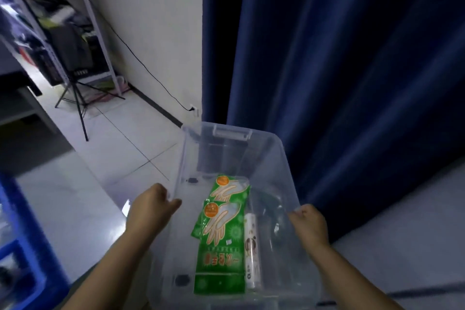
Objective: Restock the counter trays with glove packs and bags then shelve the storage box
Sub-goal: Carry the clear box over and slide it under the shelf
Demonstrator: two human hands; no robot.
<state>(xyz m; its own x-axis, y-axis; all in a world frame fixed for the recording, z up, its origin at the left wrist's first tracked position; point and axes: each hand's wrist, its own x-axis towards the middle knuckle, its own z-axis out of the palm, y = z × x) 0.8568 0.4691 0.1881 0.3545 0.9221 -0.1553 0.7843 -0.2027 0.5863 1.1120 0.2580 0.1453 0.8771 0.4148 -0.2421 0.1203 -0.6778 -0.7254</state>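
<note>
I hold a clear plastic storage box [278, 148] out in front of me, above the floor. My left hand [151, 206] grips its left rim and my right hand [310, 223] grips its right rim. Inside lie green glove packs [221, 241], one overlapping another, running lengthwise down the middle. A white roll of bags [252, 251] lies just to their right. A grey latch handle [232, 131] sits on the box's far end.
A dark blue curtain [339, 58] hangs straight ahead and to the right. A white wall [156, 20] with a black cable stands left of it. A metal shelf rack [75, 33] and a tripod [75, 98] stand far left. Blue crates [20, 246] sit at the lower left.
</note>
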